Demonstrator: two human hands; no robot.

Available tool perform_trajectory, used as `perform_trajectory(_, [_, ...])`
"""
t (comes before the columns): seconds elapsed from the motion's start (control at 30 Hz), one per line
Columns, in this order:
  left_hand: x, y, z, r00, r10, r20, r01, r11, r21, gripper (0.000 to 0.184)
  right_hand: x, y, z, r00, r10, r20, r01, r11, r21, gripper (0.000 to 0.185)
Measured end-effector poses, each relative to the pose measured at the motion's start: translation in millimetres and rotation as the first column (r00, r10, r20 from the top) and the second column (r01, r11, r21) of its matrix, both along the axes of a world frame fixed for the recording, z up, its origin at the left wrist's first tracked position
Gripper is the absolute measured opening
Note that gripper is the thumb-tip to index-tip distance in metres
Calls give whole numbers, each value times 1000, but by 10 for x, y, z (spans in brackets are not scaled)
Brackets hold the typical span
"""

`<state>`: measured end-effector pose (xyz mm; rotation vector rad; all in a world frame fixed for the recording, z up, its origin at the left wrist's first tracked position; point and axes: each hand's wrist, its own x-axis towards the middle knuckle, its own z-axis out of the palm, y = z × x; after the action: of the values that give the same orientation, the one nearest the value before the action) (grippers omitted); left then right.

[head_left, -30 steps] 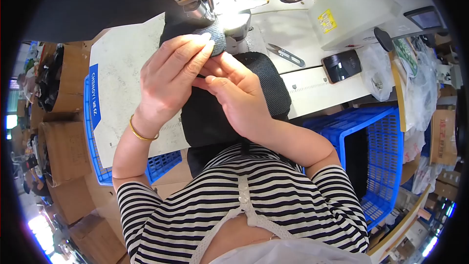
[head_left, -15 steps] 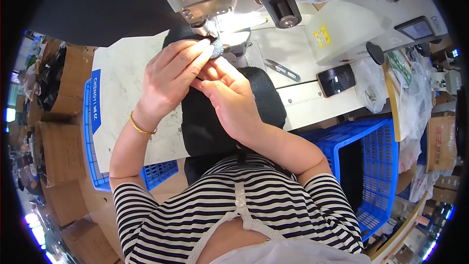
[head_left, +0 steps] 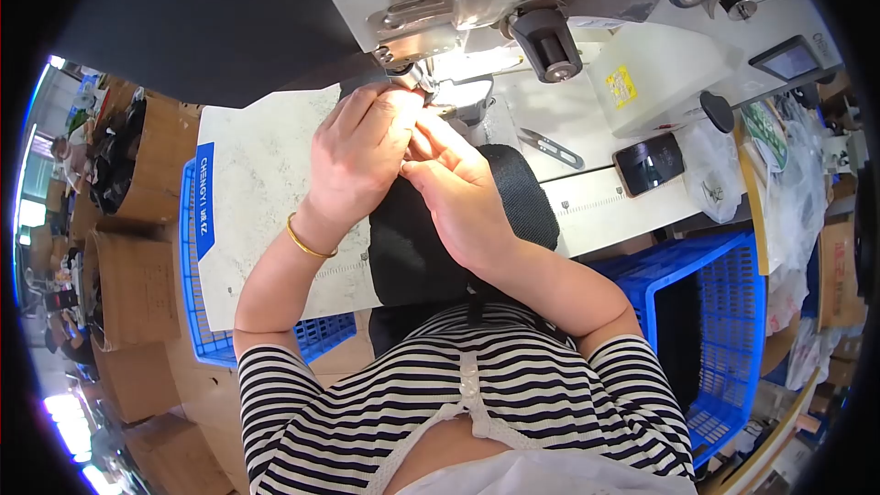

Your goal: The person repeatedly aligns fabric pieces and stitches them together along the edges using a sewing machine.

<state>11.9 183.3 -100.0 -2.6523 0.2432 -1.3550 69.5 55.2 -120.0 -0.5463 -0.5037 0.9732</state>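
Note:
Under the lit needle area of a sewing machine (head_left: 408, 71), both my hands are close together on a black fabric piece (head_left: 412, 261), part of which has a mesh-like surface. My left hand (head_left: 365, 148), with a gold bangle at the wrist, is closed with its fingertips pinched right by the presser foot. My right hand (head_left: 463, 197) meets it from the right, thumb and fingers pressed together on the fabric. What exactly lies between the fingertips is hidden. The fabric drapes down over the front edge of the machine bed (head_left: 275, 211).
Thread snips (head_left: 552, 148) and a black phone (head_left: 649, 165) lie on the bed to the right, near a clear plastic bag (head_left: 710, 170). Blue crates stand at the right (head_left: 706, 348) and lower left (head_left: 206, 330). Cardboard boxes (head_left: 137, 289) fill the far left.
The whole view has shifted, so the scene sits lower and further right. My fingers have closed in nearer the presser foot, and the grey-blue edge seen at the fingertips is now covered.

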Motion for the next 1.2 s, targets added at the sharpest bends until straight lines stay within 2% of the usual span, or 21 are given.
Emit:
perform_trajectory(0.33, [-16, -191, 23, 992, 81, -97, -91, 991, -101, 24, 33, -102, -4, 1000, -4, 30, 6, 998, -70, 54])
perform_trajectory(0.43, [-27, -223, 13, 978, 153, -140, -166, 982, -86, 22, 38, -136, 0, 998, -9, 54, 15, 995, -104, 53])
perform_trajectory(0.53, [9, -204, -11, 991, 116, -68, -124, 984, -127, 21, 56, -154, -6, 997, -9, 73, 17, 994, -107, 52])
perform_trajectory(0.63, [-86, -144, 122, 969, 239, -58, -245, 957, -154, 29, 83, -169, -62, 993, -15, 114, 30, 991, -132, 49])
perform_trajectory(0.67, [-144, -68, 125, 989, 134, -64, -147, 934, -326, 40, 88, -178, -85, 991, -12, 136, 30, 991, -128, 48])
perform_trajectory(0.77, [-339, -73, 236, 981, -77, -180, 16, 948, -318, 44, 105, -241, -64, 962, 27, 272, 19, 986, -168, 45])
perform_trajectory(0.8, [-352, -154, 245, 978, -80, -194, 18, 953, -303, 41, 113, -270, -56, 943, 53, 328, 12, 981, -194, 44])
perform_trajectory(0.9, [-312, -290, 125, 990, -29, -135, -2, 975, -222, 40, 128, -309, -93, 939, 83, 334, -13, 978, -208, 41])
perform_trajectory(0.93, [-301, -342, 107, 990, -14, -138, -13, 981, -194, 41, 84, -314, -77, 966, 15, 259, 30, 985, -169, 33])
perform_trajectory(1.03, [-259, -477, 14, 992, 28, -121, -53, 977, -208, 43, 156, -383, -88, 947, 32, 320, 25, 984, -175, 31])
perform_trajectory(1.07, [-259, -487, -11, 991, 29, -131, -56, 977, -206, 43, 155, -397, -76, 920, -30, 390, 113, 975, -190, 24])
perform_trajectory(1.17, [-314, -536, -37, 997, 29, -72, -47, 963, -264, 45, 228, -495, -42, 879, 85, 469, 103, 927, -361, 20])
perform_trajectory(1.2, [-363, -507, -90, 999, 0, -39, -11, 959, -282, 43, 236, -512, -52, 871, 90, 482, 107, 924, -366, 20])
